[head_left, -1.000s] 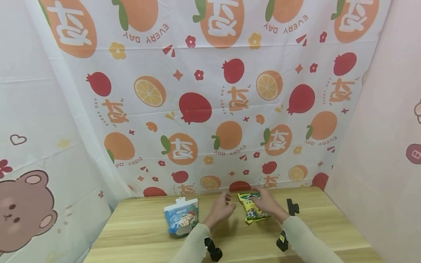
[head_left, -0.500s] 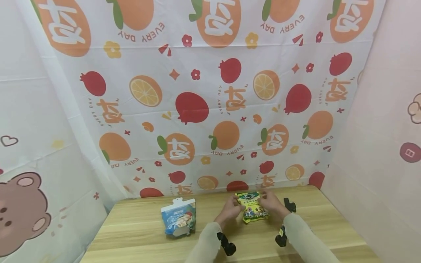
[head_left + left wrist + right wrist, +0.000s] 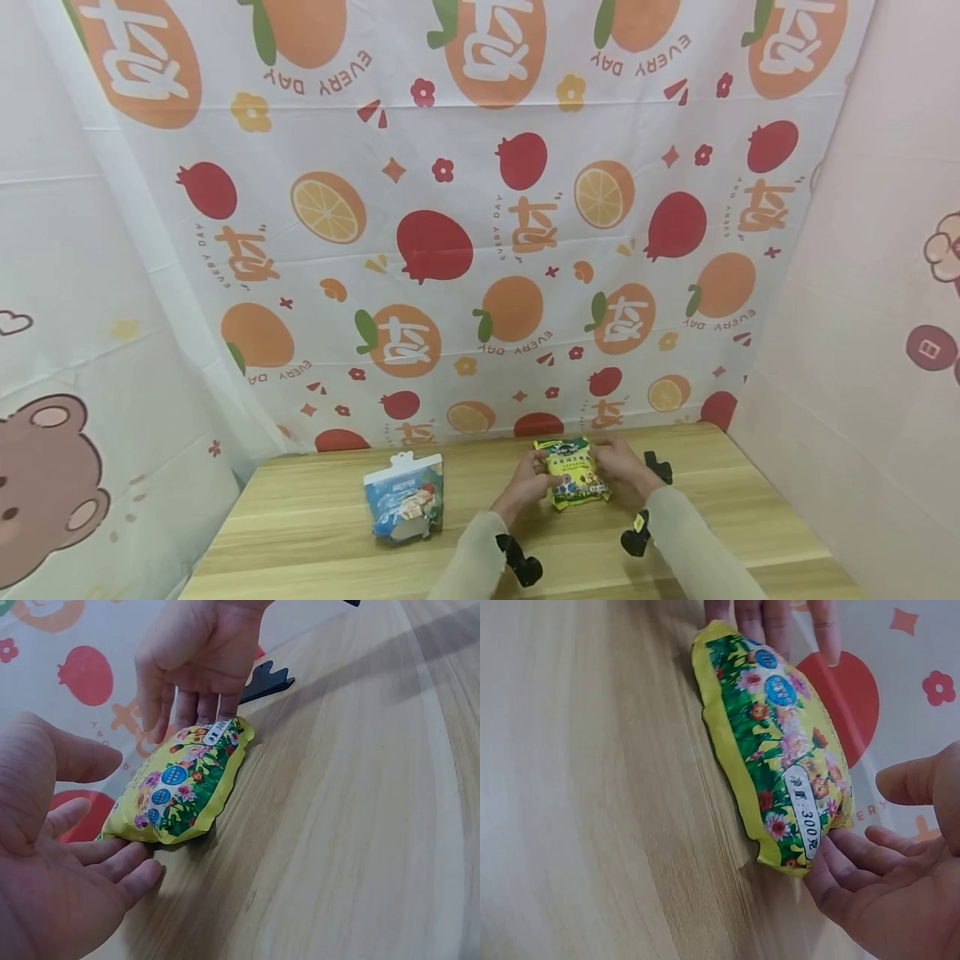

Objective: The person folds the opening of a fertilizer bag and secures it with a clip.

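Note:
A plump yellow and green packet printed with flowers lies on the wooden table, between the two hands. My left hand is at its left side. In the left wrist view, the left fingers touch the packet's near end, at its lower edge, while the thumb stays off it. From the opposite side my right hand meets the packet. The right wrist view shows the right fingers against the packet's end marked 300, with the thumb held apart from it.
Left of the hands, a blue bag with a white clip along its top lies on the table. A black clip lies just right of the right hand. A fruit-print cloth hangs behind the table.
My left hand has moved right to the packet's left side. My right hand has shifted off the packet's top face to its right side, and the packet has straightened slightly.

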Tool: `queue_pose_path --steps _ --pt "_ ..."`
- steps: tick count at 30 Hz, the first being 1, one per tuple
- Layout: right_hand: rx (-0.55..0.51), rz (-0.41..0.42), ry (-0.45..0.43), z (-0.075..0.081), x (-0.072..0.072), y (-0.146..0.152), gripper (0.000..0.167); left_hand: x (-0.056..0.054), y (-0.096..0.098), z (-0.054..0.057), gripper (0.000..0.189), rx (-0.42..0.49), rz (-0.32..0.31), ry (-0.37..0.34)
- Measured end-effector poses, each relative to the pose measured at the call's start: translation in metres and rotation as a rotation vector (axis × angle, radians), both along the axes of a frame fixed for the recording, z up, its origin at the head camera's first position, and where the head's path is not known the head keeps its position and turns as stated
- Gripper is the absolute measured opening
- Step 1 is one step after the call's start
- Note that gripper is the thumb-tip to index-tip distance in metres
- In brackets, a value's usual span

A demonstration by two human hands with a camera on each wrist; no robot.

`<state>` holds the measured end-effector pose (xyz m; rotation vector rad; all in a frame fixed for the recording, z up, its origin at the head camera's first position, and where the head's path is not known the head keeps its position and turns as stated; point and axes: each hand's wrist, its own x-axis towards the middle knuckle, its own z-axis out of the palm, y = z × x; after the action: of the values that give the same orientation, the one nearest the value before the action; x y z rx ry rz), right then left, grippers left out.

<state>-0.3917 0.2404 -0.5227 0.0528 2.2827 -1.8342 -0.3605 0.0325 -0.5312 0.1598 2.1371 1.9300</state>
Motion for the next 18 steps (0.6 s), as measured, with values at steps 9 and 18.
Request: queue_pose_path --steps 9,18 --pt "-0.077 -0.091 -0.021 -0.005 0.002 0.003 0.056 0.005 0.002 -0.004 0.053 0.052 0.039 0.022" --pt "-0.004 -0.073 0.017 0.010 0.007 0.004 0.063 0.011 0.000 0.002 0.049 0.079 0.044 0.079"
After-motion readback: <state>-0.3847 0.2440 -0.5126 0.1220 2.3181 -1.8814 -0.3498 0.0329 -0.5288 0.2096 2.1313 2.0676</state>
